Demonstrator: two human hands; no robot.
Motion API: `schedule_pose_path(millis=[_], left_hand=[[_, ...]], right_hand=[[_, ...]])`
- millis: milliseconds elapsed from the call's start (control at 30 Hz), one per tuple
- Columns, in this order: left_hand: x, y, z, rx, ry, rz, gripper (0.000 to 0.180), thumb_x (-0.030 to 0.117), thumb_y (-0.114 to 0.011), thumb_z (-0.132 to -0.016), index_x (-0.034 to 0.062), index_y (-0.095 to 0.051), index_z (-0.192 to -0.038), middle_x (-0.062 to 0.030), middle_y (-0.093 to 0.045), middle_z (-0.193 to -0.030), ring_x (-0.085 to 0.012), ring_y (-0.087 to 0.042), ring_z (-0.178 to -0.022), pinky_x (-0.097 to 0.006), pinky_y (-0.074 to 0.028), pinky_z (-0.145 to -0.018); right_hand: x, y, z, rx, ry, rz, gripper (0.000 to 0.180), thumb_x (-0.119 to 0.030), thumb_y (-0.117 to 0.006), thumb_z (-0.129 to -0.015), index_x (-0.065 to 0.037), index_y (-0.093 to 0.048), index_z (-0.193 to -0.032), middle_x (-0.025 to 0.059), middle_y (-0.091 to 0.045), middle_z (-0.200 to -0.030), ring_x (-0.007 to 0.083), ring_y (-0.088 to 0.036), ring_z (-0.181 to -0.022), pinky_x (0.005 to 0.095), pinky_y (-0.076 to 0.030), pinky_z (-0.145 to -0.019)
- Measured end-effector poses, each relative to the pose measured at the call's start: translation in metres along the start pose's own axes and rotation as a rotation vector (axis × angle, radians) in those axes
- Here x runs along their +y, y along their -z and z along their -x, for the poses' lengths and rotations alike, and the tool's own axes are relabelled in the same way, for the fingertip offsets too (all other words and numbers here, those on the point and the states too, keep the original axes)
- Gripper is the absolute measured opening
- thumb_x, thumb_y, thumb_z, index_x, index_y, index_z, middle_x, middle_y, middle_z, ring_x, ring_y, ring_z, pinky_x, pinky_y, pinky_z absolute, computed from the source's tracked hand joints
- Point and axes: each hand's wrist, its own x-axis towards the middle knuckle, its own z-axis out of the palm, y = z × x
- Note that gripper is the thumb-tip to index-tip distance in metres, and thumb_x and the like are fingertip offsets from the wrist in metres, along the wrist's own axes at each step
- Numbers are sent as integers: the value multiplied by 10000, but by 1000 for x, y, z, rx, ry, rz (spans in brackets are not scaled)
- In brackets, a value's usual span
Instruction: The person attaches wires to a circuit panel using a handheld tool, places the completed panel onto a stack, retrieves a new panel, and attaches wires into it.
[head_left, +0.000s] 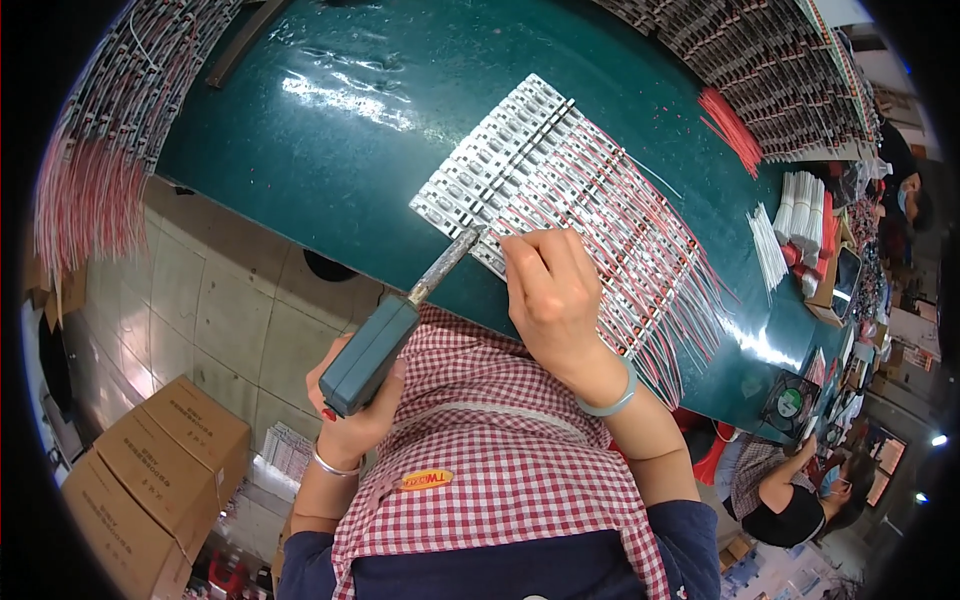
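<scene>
My left hand (362,425) is closed round the dark green body of a soldering gun (370,357). The gun's long metal tip reaches up to the near left edge of a panel of white circuit boards (535,105) lying on the table, and seems to touch it. Thumb and fingers pinched together, my right hand (552,290) rests over the panel just right of the tip. Whatever is between those fingertips is too small to make out. Many thin red and white wires (665,225) run from the panel's rows toward the right.
The green table (330,180) carries stacked wired panels (130,70) at far left and more (740,60) at far right. Red wires (732,130), white wire bundles (800,212) and a fan (790,400) lie rightward. Cartons (160,480) stand lower left; a co-worker (790,490) sits lower right.
</scene>
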Motion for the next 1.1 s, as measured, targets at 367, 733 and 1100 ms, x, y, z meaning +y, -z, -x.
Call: schedule_pose_path(millis=[367, 733, 1100], left_hand=[[3, -1, 0, -30, 2, -66, 188, -17, -737, -725, -47, -676, -900, -119, -648, -825, -201, -625, -644, -269, -498, -606], [-21, 0, 21, 11, 171, 68, 258, -5, -716, -812, -37, -665, -1063, -99, -666, -912, -182, -635, -715, -286, -503, -633], [-8, -9, 2, 176, 186, 377, 369, -69, -637, -870, -32, -586, -1234, -113, -655, -1141, -87, -526, -593, -240, -444, -508]], right_hand=[[0, -1, 1, -22, -1, 23, 187, 7, -685, -735, -27, -652, -915, 65, -555, -818, 230, -552, -753, 342, -447, -618], [5, 7, -2, -32, -35, 59, 197, 30, -660, -710, -16, -649, -901, 73, -552, -823, 242, -554, -765, 350, -455, -626], [216, 78, -66, 101, -345, 450, 91, -65, -677, -821, -68, -716, -903, 131, -638, -933, 329, -608, -921, 436, -517, -814]])
